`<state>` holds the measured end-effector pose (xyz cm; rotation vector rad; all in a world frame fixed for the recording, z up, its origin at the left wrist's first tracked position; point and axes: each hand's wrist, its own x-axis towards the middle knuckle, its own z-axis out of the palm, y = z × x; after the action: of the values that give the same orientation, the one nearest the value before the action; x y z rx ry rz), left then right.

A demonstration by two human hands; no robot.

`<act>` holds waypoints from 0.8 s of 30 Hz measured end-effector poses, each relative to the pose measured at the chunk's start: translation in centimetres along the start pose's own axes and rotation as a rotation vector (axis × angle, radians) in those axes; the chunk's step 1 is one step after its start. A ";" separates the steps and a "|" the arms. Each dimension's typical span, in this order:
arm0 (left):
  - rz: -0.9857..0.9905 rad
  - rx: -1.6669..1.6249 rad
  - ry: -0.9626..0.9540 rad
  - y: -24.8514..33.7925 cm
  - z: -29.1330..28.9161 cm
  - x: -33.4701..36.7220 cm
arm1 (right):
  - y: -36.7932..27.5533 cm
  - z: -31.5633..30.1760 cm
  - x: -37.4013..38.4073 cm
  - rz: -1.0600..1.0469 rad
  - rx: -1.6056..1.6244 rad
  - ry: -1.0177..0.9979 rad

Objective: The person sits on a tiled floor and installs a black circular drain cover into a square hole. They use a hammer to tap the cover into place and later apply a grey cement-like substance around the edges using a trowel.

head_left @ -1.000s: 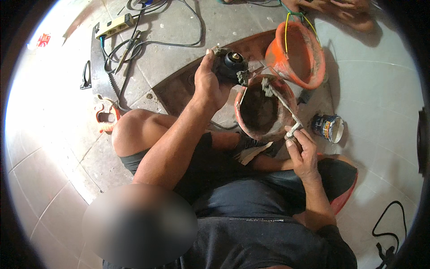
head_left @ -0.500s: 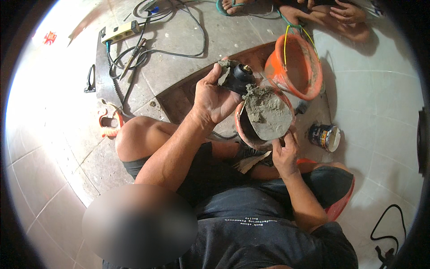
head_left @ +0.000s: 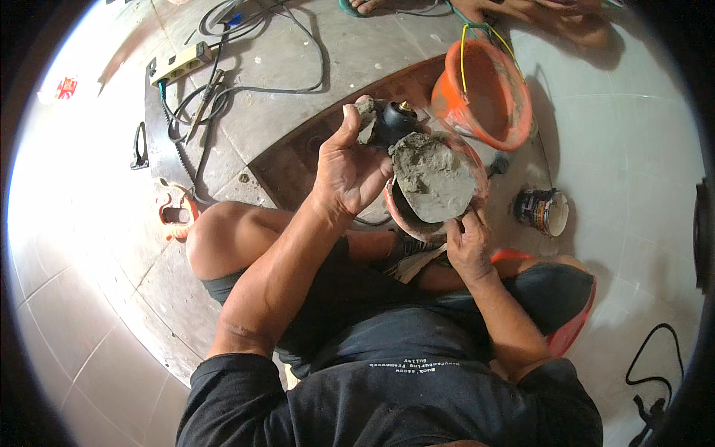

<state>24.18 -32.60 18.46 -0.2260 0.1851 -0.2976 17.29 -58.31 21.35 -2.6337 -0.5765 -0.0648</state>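
My left hand is closed round a black cylindrical fitting with a brass tip pointing up. Grey mortar clings to the fitting's side, near my thumb. In my right hand, a flat round-edged scraper is pinched at its near edge. A thick heap of wet mortar covers much of it, close beside the fitting. Under the scraper sits an orange-red bowl, partly hidden by it. Whether the mortar touches the fitting, I cannot tell.
An orange bucket with a yellow handle stands at the far right of the bowl. A dark tin lies to the right. Handsaw, power strip and cables are at the left. Another person's leg shows at the far edge.
The view has shifted slightly. The mortar-loaded scraper and the fitting have come a little closer together. Both hands keep their grips.
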 end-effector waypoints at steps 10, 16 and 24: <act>0.083 -0.011 0.068 -0.1 -0.1 0.0 | -0.1 0.0 0.1 0.031 0.206 -0.077; 0.084 -0.020 0.085 -0.2 -0.4 0.2 | -0.2 0.2 -0.3 0.035 0.243 -0.094; 0.038 -0.075 0.021 -0.3 -0.2 0.2 | -1.1 -0.5 -0.4 0.009 0.228 -0.083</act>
<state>24.22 -32.99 18.35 -0.2932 0.2209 -0.2555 16.53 -57.77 22.25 -2.4257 -0.5645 0.1081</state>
